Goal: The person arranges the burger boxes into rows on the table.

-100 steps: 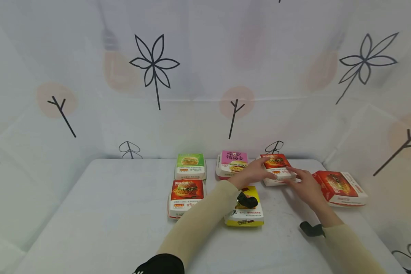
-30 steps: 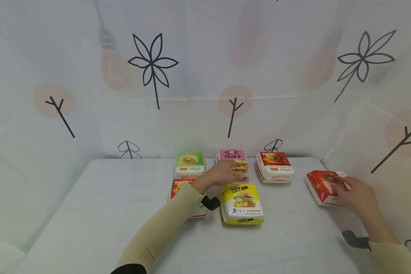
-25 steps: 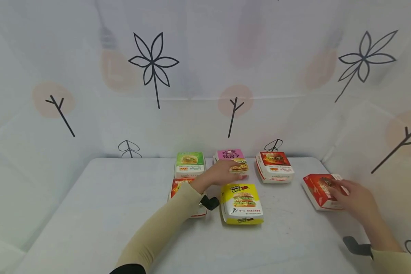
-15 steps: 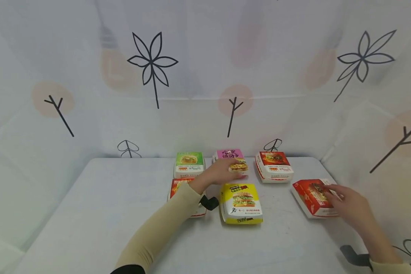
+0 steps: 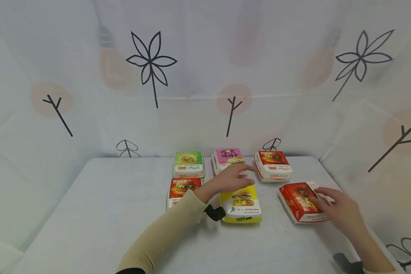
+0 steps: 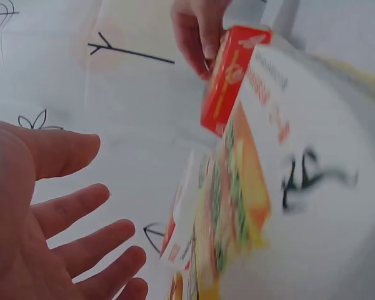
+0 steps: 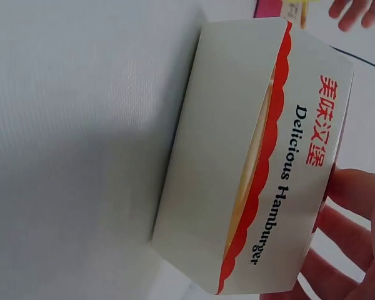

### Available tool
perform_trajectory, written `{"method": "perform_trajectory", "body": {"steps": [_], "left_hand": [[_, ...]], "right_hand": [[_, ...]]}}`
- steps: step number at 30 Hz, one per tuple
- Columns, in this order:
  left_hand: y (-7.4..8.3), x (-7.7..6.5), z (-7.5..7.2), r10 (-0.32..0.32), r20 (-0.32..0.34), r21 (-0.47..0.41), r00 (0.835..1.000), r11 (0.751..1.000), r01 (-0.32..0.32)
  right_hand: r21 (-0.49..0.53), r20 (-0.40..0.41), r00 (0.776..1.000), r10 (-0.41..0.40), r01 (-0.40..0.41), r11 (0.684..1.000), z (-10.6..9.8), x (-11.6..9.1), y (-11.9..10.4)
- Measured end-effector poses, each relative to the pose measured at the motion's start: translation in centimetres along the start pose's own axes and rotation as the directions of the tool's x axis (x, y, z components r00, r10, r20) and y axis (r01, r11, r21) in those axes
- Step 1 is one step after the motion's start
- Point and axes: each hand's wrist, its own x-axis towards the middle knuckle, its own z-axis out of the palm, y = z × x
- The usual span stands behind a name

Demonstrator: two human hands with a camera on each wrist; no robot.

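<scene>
In the head view my right hand (image 5: 340, 209) holds a red-and-white hamburger box (image 5: 303, 201) by its right side, with thumb and fingers at the lid. The right wrist view shows that box's white side (image 7: 237, 156), lettered "Delicious Hamburger", close to the white cloth. My left hand (image 5: 231, 179) hovers with spread fingers over the back of a yellow-and-white burger box (image 5: 243, 207), holding nothing. It partly covers a pink burger box (image 5: 229, 155) behind. Seen from the left wrist, the left hand's fingers (image 6: 81, 250) are extended beside the blurred yellow box (image 6: 312, 187).
Another red-and-white burger box (image 5: 273, 166) sits at the back right. On the left a green burger box (image 5: 189, 164) stands behind a red one (image 5: 185, 187), which my left forearm partly covers. The table (image 5: 106, 220) bears a white cloth; printed curtains (image 5: 191, 76) hang behind.
My right hand has brought the red box leftward and nearer from the table's right edge. My left hand has left the pink box and shifted right, over the yellow one.
</scene>
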Motion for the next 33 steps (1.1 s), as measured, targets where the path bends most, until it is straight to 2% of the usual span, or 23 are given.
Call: {"method": "perform_trajectory", "body": {"steps": [4,8,14,22,27,33], "left_hand": [[1.1,-0.1,0.6,0.044,0.022,-0.027,0.999,0.999,-0.043],[2.2,0.1,1.6,0.073,0.053,-0.099,0.996,0.993,-0.068],[3.6,0.3,3.8,0.048,0.149,-0.126,0.988,0.992,-0.029],[5.2,0.4,5.2,0.105,0.201,-0.192,0.974,0.979,-0.066],[5.9,0.3,6.0,0.077,0.236,-0.139,0.969,0.989,-0.045],[6.2,0.4,7.0,0.047,0.258,-0.043,0.965,0.998,-0.037]], "right_hand": [[0.007,0.014,1.000,0.001,-0.001,1.000,0.4,-0.1,-0.3],[0.008,0.039,0.999,0.030,-0.030,1.000,0.7,-0.2,-0.7],[0.033,0.078,0.994,0.075,-0.078,0.996,1.4,-1.0,-0.6],[0.032,0.046,0.999,0.018,-0.020,0.999,1.6,-0.9,-1.0],[0.030,0.053,0.998,-0.034,0.032,0.999,1.3,-0.6,-1.4],[0.025,0.058,0.997,-0.049,0.047,0.999,1.2,-0.5,-1.5]]}}
